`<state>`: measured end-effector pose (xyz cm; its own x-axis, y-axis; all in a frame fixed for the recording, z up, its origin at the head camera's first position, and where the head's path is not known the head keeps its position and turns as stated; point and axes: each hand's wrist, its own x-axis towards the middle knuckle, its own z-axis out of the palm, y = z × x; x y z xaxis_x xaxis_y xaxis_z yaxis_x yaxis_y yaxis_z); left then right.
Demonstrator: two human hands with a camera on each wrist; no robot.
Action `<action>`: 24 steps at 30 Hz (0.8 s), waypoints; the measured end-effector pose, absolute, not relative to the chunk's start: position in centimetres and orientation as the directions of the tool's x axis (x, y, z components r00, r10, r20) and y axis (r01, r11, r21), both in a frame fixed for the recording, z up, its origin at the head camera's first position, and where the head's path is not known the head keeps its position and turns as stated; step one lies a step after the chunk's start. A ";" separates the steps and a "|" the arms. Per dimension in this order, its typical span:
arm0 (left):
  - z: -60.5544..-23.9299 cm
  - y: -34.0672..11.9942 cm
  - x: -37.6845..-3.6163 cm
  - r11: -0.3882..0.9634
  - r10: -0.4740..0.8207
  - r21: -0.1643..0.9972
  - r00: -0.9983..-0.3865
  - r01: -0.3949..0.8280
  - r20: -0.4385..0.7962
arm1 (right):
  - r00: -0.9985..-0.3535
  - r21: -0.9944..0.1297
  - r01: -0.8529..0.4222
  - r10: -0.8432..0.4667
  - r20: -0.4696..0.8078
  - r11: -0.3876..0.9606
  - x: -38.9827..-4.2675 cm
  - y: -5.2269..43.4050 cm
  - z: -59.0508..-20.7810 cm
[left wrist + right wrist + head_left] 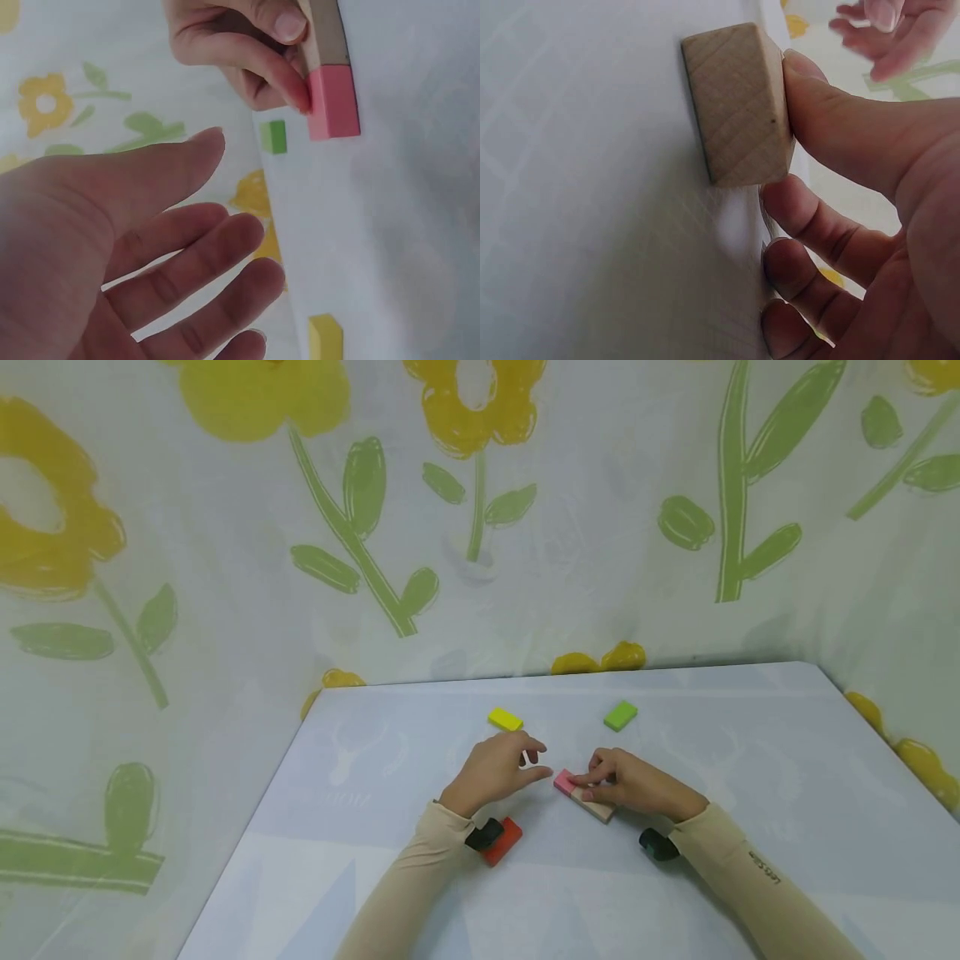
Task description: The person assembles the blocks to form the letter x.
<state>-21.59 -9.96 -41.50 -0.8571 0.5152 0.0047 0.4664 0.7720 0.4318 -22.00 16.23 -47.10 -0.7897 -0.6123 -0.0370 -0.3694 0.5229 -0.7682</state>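
Note:
A pink block (564, 781) and a plain wooden block (597, 807) lie end to end on the pale table (750, 760). My right hand (590, 783) lies over them. Its thumb presses the wooden block (327, 30) and a curled fingertip touches the pink block (332, 101). The right wrist view shows the wooden block's end (739, 101) with the thumb against its side. My left hand (534, 760) hovers just left of the pink block, fingers spread and holding nothing, as the left wrist view also shows (225, 247).
A yellow block (505, 719) and a green block (620, 715) lie farther back on the table. A red block (501, 842) sits under my left wrist. A flowered curtain (480, 527) hangs behind the table and along both sides.

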 end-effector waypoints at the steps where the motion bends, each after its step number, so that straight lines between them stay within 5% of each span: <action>1: -41.4 -10.2 -21.4 0.772 0.509 0.439 -0.861 0.460 0.005 | -0.787 -0.770 -0.373 -0.616 -0.032 0.518 -22.0 16.2 -47.1; 24: -42.5 -14.8 -16.1 0.762 0.389 0.542 -0.920 0.354 0.055 | -0.791 -0.765 -0.371 -0.610 -0.036 0.526 -21.7 16.3 -47.0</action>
